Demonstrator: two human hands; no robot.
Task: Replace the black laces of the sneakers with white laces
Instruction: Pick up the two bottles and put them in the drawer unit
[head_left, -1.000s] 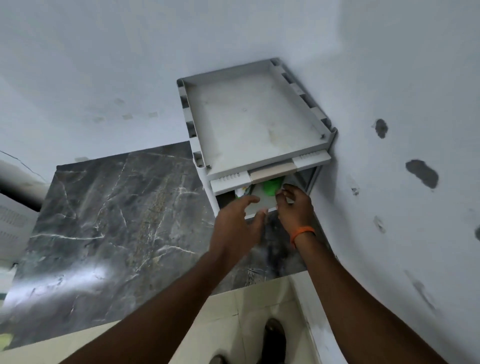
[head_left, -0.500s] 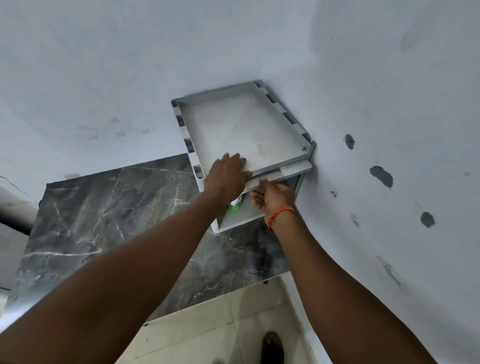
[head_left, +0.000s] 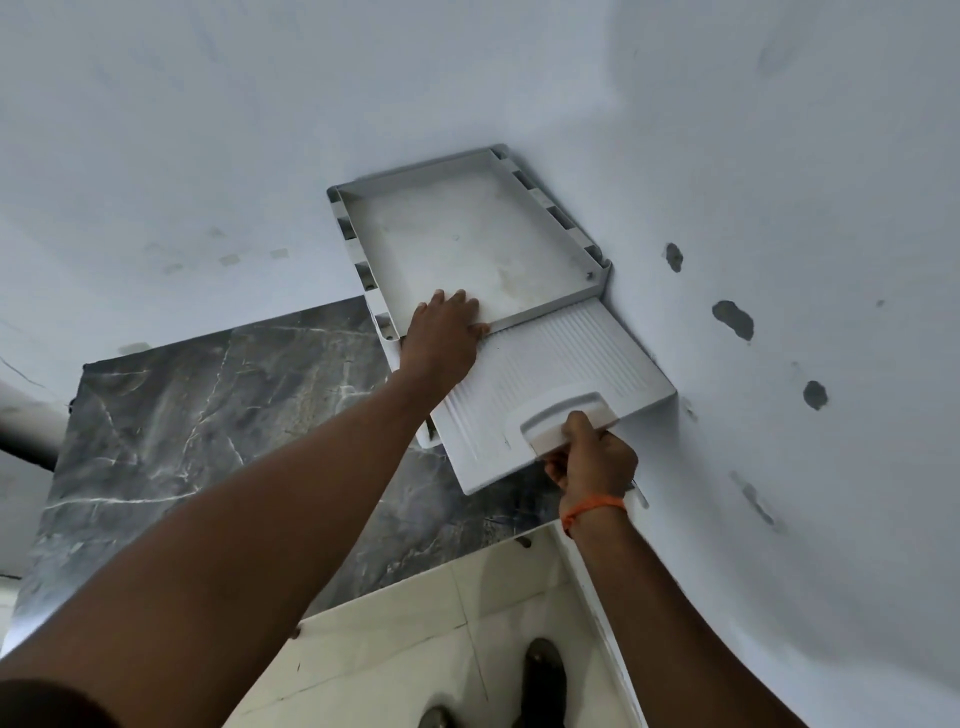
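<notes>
Nearest me, a dark shoe (head_left: 543, 680) stands on the pale floor tiles (head_left: 395, 649) at the bottom edge of view. Beyond the tiles, to the left, lies a dark grey marble slab (head_left: 208, 415) with white veins. My right hand (head_left: 592, 457), with an orange band (head_left: 592, 506) at the wrist, grips the handle (head_left: 563, 415) of a ribbed white panel (head_left: 550, 364), fingers curled round the handle's edge. The panel juts toward me from a white plastic drawer unit (head_left: 358, 244) set in the corner. My left hand (head_left: 444, 335) lies flat, fingers straight, on the near edge of the unit's top tray (head_left: 467, 234). Farther off, the white walls (head_left: 208, 130) meet; the right wall carries dark patches (head_left: 732, 319). I cannot tell where the sneakers or laces are; the panel covers the unit's front.
</notes>
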